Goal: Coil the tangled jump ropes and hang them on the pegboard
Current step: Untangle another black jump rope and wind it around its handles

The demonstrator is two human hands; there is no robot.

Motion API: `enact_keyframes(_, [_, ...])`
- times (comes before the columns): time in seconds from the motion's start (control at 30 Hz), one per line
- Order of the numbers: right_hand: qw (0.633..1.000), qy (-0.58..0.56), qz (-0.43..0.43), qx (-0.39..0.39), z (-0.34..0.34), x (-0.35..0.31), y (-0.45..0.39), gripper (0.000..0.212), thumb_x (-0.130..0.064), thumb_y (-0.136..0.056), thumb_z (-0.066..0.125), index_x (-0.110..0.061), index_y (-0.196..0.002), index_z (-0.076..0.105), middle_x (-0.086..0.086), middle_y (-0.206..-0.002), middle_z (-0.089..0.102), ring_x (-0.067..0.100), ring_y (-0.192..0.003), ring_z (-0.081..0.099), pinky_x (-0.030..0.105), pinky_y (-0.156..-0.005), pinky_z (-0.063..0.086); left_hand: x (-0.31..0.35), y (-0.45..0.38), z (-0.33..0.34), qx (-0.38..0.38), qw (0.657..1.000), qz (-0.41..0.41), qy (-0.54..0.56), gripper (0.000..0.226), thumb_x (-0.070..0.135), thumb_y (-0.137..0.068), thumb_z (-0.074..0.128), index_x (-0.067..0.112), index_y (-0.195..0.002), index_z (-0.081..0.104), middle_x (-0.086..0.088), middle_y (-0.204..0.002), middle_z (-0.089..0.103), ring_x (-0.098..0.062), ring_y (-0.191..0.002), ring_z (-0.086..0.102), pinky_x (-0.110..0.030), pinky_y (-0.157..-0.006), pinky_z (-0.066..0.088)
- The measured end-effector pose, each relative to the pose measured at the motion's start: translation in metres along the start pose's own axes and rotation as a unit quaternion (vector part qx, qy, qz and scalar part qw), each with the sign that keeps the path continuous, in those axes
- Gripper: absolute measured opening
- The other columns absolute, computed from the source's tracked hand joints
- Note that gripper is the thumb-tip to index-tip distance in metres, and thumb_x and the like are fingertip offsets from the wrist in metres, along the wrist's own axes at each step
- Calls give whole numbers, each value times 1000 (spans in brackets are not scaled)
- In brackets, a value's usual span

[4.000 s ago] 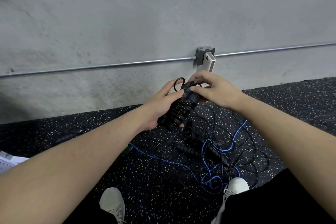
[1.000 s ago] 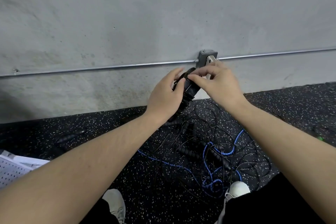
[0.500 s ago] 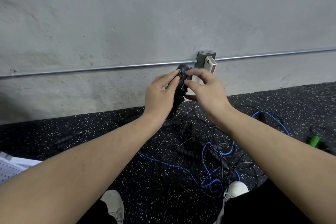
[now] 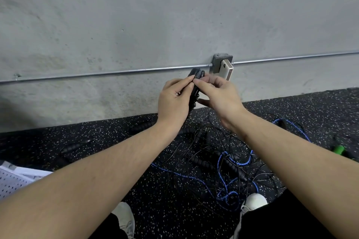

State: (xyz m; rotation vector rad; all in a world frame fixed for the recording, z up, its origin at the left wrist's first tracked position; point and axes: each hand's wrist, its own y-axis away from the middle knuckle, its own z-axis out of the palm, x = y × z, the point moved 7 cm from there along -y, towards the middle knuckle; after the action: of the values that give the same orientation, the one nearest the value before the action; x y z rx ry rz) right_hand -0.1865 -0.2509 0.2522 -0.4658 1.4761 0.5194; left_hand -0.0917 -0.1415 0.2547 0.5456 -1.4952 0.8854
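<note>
A black jump rope bundle, handles together with cord wound round them, is held up in front of the wall. My left hand grips the bundle from the left. My right hand pinches its upper end with thumb and forefinger. On the speckled floor below lies a tangle of black ropes with ribbed black handles, mixed with a blue rope. A corner of the white pegboard lies flat at the far left edge.
A grey concrete wall with a metal conduit and an outlet box with a white plug-in device stands just behind my hands. A green handle lies at the right. My white shoes stand beside the tangle.
Both hands lifted the black bundle from above the tangle up toward the conduit. My right fingers shifted to its top end. More blue rope and the green handle came into view.
</note>
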Motion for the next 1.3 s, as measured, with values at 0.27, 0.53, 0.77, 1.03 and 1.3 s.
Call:
enact_keyframes(0.27, [999,34,9,-12,4,3,-1,14,-25,-91,74,-13,-85,71,5,-100,74,9,-90,69,34,-84,61,-2,0,-4,-7,999,20,-45,30,19,-97,69,49,-101,72,16,-112,61,-2,-105,64,-21,-94,53])
enact_keyframes(0.53, [990,35,52,-126,-3,3,-5,17,-22,-103,56,-12,-108,70,7,-115,74,17,-110,69,26,-78,58,-9,5,6,-174,949,32,-261,86,36,-88,78,41,-157,27,12,-141,38,1,-116,46,-15,-102,35])
enact_keyframes(0.77, [987,58,53,-139,-16,4,-8,24,-24,-104,54,-9,-119,63,8,-123,70,19,-115,67,27,-79,59,-18,6,9,-158,980,-38,-118,72,26,-80,81,68,-128,48,39,-112,64,-1,-112,63,-44,-107,50])
enact_keyframes(1.03, [953,276,21,-120,-37,-2,-10,12,-24,-95,59,-17,-90,66,4,-115,69,20,-101,72,52,-80,62,-31,5,21,-211,962,-47,-166,79,21,-86,80,57,-145,42,6,-136,59,-5,-115,59,-23,-102,44])
enact_keyframes(1.3, [952,303,-37,-6,-35,-22,-7,32,-32,-80,67,-21,-60,44,-13,-46,38,14,-48,43,41,-56,51,-23,3,28,-174,966,-1,-193,94,12,-87,76,44,-158,23,3,-129,59,-5,-103,63,-12,-83,47])
